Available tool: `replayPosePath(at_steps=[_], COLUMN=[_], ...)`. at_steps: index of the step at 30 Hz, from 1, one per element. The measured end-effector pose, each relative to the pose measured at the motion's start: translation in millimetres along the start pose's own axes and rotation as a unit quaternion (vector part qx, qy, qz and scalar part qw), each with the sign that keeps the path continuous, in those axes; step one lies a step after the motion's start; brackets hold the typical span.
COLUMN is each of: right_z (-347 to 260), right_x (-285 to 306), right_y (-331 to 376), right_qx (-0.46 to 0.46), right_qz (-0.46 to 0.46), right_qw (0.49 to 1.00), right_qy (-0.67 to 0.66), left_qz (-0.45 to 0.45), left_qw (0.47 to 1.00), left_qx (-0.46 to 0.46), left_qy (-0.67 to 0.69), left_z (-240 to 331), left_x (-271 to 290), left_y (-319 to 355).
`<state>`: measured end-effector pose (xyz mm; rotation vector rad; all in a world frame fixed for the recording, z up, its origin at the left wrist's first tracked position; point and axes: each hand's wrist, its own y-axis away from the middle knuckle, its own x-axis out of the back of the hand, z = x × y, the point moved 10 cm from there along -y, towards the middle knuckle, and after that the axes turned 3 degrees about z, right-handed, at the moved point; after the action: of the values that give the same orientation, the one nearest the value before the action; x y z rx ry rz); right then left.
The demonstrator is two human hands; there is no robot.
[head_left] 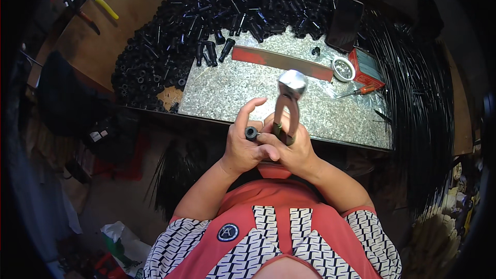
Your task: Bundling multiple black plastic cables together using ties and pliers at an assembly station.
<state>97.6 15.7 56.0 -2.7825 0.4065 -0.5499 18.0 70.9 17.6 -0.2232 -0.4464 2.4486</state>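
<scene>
My right hand point(293, 151) grips the handles of metal end-cutting pincers point(290, 93), whose shiny jaws point away from me over the speckled stone slab point(243, 90). My left hand point(247, 142) holds a small black tube-shaped plastic part point(251, 133) between thumb and fingers, with the index finger raised. Both hands touch each other just in front of the slab's near edge. What the jaws bite on is hidden.
A large heap of black plastic tube parts point(206, 15) rings the slab's far and left sides. A red bar point(281, 62), a dark phone point(344, 22), a small white dish point(341, 68), a red box point(366, 68) and a screwdriver point(361, 91) lie there. Bundled black rods point(418, 98) hang at right.
</scene>
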Motion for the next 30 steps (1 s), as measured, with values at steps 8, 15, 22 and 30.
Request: replayPosePath(at_steps=[8,15,22,30], right_z=[27,-10,-24,-33], right_x=[13,42,40,50], right_y=[12,40,49,48], right_qx=[-0.149,0.044,0.087,0.132], right_qz=[-0.100,-0.127,-0.099,-0.048], right_qw=[0.983,0.927,0.900,0.854], right_qy=[0.039,0.351,0.415,0.501], left_qz=[0.035,0.056,-0.002,0.014], left_qw=[0.998,0.995,0.999,0.998], left_qx=[0.037,0.050,0.024,0.010], left_qy=[0.041,0.059,-0.021,-0.065], left_z=[-3,-7,3,4], left_x=[35,51,22,13], left_y=[-3,-5,-8,-8])
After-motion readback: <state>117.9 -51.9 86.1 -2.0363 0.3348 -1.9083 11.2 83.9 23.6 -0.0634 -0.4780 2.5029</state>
